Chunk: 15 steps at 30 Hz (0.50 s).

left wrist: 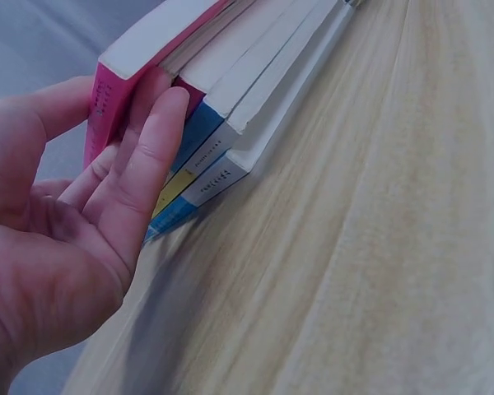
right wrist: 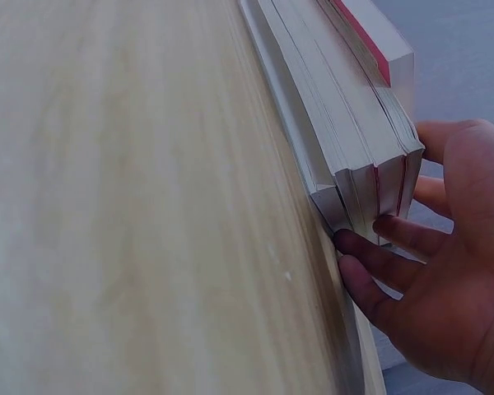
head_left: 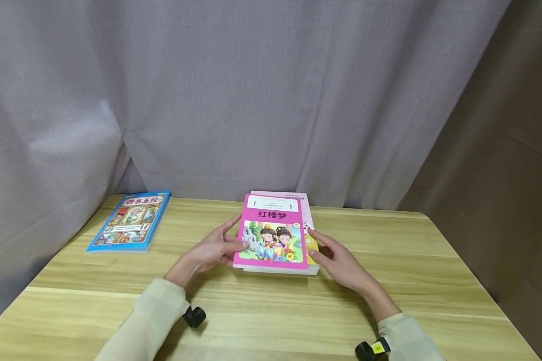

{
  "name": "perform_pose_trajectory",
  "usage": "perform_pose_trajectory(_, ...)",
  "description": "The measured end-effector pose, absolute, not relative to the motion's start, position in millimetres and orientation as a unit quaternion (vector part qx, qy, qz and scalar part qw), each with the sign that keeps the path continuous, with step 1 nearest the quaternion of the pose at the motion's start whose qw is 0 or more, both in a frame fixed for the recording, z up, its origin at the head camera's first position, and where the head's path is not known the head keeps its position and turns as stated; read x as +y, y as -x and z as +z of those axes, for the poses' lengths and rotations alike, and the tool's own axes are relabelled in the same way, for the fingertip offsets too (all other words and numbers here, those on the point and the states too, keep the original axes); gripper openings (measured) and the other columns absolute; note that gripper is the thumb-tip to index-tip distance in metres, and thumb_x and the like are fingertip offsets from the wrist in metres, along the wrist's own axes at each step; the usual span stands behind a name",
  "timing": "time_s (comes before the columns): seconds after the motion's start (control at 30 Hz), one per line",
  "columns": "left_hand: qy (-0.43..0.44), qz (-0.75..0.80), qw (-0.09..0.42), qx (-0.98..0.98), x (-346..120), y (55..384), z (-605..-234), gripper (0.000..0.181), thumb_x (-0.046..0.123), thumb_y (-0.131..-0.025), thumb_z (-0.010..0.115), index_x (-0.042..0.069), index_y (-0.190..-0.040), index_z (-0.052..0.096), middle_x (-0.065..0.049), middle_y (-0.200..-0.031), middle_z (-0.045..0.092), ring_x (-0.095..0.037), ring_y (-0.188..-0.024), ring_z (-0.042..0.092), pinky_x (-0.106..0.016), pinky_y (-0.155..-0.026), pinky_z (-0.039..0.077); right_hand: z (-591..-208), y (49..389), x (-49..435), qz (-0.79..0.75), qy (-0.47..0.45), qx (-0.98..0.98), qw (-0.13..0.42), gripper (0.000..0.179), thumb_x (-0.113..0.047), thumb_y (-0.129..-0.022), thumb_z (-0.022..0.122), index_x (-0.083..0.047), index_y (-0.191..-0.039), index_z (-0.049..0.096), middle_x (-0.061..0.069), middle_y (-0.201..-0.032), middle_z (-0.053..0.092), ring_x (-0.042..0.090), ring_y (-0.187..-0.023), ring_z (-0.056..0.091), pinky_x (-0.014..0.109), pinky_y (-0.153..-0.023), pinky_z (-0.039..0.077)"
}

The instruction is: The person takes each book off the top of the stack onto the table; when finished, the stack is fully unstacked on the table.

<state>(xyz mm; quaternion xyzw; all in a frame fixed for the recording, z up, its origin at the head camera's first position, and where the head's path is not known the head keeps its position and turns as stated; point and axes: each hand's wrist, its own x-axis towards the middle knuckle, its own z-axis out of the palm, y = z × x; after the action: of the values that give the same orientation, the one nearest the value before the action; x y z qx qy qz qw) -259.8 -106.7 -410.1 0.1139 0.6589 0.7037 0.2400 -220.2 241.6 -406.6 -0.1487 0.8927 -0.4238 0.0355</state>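
"What do your hands hold?"

"My left hand [head_left: 210, 248] pinches the pink Dream of the Red Chamber book [head_left: 273, 213], thumb on top, fingers under its edge. My right hand [head_left: 341, 263] just touches the side of the pile of books [right wrist: 354, 123], fingers almost straight."

"How far are you?"

"Part way, I think. The pile is made, and the pink book is on top. But it pokes out to the left, not even with the rest."

"And the blue Four Books and Five Classics [head_left: 128, 220]?"

"It's on the table [head_left: 379, 250], far to my left, not in the pile."
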Motion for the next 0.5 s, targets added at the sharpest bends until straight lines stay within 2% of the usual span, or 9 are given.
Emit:
perform_pose_trajectory(0.17,-0.115,0.709,0.228,0.657,-108,258,-408,0.094,0.006,-0.102,0.067,0.029,-0.172,0.008,-0.024,-0.127,0.073,-0.027,-0.092,0.079,-0.043,-0.077,0.067,-407,220,241,-0.421,0.145,0.895,0.037,0.063,-0.033,-0.109,0.060,-0.017,-0.165,0.038,0.019,-0.167,0.040,0.038,-0.140,0.054,0.057,-0.117,0.045)
perform_pose_trajectory(0.5,-0.131,0.731,0.200,0.640,-111,255,-398,0.090,0.000,-0.103,0.064,0.030,-0.171,0.014,-0.023,-0.125,0.074,-0.028,-0.098,0.079,-0.045,-0.084,0.066,-407,221,242,-0.421,0.149,0.894,0.032,0.063,-0.033,-0.108,0.061,-0.016,-0.165,0.038,0.020,-0.167,0.039,0.039,-0.141,0.054,0.057,-0.118,0.045)
